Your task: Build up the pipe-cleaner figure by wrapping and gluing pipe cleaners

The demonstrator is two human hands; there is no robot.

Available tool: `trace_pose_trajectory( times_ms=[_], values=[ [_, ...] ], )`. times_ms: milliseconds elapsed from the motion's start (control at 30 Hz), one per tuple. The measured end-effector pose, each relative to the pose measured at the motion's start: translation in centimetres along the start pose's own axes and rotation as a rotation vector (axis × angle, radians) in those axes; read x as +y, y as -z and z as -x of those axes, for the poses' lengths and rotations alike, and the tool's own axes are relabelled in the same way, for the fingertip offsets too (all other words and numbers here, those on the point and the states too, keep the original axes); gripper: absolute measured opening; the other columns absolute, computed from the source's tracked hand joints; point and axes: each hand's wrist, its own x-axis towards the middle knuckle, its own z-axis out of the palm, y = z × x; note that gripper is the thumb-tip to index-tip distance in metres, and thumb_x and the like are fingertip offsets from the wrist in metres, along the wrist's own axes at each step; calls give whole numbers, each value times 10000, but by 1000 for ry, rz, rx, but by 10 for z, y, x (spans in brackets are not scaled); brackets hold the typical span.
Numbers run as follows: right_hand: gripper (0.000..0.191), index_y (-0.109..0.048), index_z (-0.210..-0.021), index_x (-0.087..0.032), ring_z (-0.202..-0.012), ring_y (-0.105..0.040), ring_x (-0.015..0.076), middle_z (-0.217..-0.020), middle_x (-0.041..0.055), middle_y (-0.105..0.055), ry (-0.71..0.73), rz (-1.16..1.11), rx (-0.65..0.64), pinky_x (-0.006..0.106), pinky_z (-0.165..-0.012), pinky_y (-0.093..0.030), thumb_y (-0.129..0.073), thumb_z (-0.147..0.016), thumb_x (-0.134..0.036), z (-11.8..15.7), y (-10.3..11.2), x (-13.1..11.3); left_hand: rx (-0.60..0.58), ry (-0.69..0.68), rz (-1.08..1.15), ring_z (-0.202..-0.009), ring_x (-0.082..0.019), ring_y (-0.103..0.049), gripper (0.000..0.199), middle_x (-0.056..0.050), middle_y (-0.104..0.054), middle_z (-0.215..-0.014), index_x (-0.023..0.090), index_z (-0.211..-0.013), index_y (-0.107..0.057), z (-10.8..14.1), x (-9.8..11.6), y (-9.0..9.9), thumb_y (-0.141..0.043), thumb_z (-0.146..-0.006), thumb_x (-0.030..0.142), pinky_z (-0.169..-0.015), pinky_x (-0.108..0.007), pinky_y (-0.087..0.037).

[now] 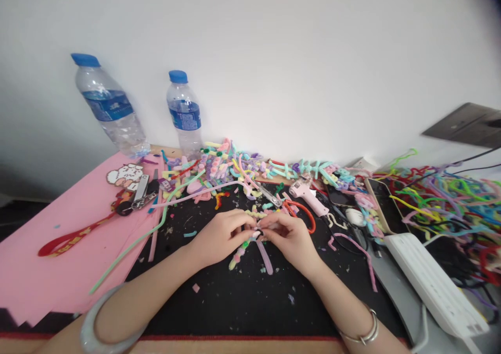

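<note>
Both hands meet over the black mat (219,302), fingertips pinched together. My left hand (229,234) and my right hand (287,236) hold a small fuzzy pipe cleaner piece (243,252) between them. Its green, yellow and pink beaded-looking strand hangs below the fingers on the left. A flat purple strip (265,259) dangles beside it. Something small, white and black shows between the fingertips, too small to name. Just behind my right hand lie scissors (299,208) with orange-red handles. A pink glue gun (309,197) rests to their right.
Two water bottles (183,115) stand against the wall. Colourful pipe cleaner pieces (223,166) heap along the back. Pink paper (27,260) with a red strap (78,239) lies left. On the right are a white power strip (434,286), a phone (385,205) and tangled pipe cleaners (450,197).
</note>
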Motion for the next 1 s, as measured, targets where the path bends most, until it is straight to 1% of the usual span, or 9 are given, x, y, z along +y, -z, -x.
trace_pose_trajectory(
  times_ms=[133, 233, 300, 500, 600, 700, 800, 867, 1000],
  values=[
    [70, -620, -776, -198, -659, -630, 114, -756, -7, -626, -2, 10, 24, 227, -619, -526, -658, -756, -143, 5, -9, 1, -21, -52, -44, -628, -98, -505, 73, 21, -532, -726, 162, -806, -578, 2, -1, 0, -597, -856, 213, -605, -197, -380],
    [77, -603, -803, -202, -664, -618, 111, -746, -17, -603, -32, -109, -42, 235, -637, -521, -650, -772, -149, 5, -9, 1, -49, -114, -76, -708, -120, -510, 126, 14, -548, -742, 165, -751, -548, 1, -1, 1, -560, -876, 176, -665, -215, -376],
    [83, -598, -828, -202, -671, -608, 107, -754, -18, -593, -46, -206, -77, 239, -651, -518, -648, -780, -157, 4, -8, -1, -49, -131, -56, -705, -116, -505, 153, 17, -551, -732, 168, -737, -547, 0, 0, 2, -529, -888, 144, -668, -212, -369],
    [115, -584, -827, -202, -665, -553, 108, -776, -10, -562, -53, -322, -6, 223, -590, -493, -675, -758, -207, 1, -5, -7, 60, -58, 60, -628, -95, -483, 189, 31, -509, -666, 161, -684, -541, -2, 3, 3, -527, -867, 114, -607, -194, -355],
    [95, -574, -871, -203, -630, -522, 108, -760, -14, -535, -43, -207, -4, 227, -572, -467, -620, -788, -205, 4, -5, -8, 96, -64, 53, -638, -103, -495, 188, 23, -514, -677, 162, -700, -543, -2, 3, 2, -498, -879, 125, -615, -201, -368],
    [62, -568, -891, -195, -598, -477, 108, -737, -11, -513, 11, 52, -37, 226, -545, -413, -531, -842, -194, 8, -6, -8, 74, -114, 8, -677, -113, -519, 186, 12, -540, -708, 168, -724, -543, 0, 2, 0, -481, -898, 141, -650, -210, -386],
    [129, -535, -776, -187, -595, -432, 117, -672, -16, -477, 112, 322, -24, 234, -549, -359, -461, -882, -199, 9, -6, -9, 40, -182, -60, -703, -123, -529, 209, -5, -563, -739, 171, -750, -546, 4, 2, -2, -442, -931, 168, -675, -222, -397],
    [218, -454, -663, -192, -569, -386, 112, -612, -35, -415, 175, 447, -23, 233, -540, -318, -444, -880, -177, 8, -6, -11, 21, -231, -106, -705, -128, -529, 233, -17, -567, -744, 167, -756, -547, 6, 2, -4, -413, -946, 175, -674, -227, -399],
    [328, -294, -580, -200, -514, -327, 97, -554, -54, -325, 211, 548, -14, 231, -503, -260, -409, -881, -140, 8, -4, -13, 74, -286, -170, -698, -128, -520, 239, -24, -558, -736, 161, -768, -544, 7, 3, -5, -393, -953, 163, -668, -230, -394]
  ],
)
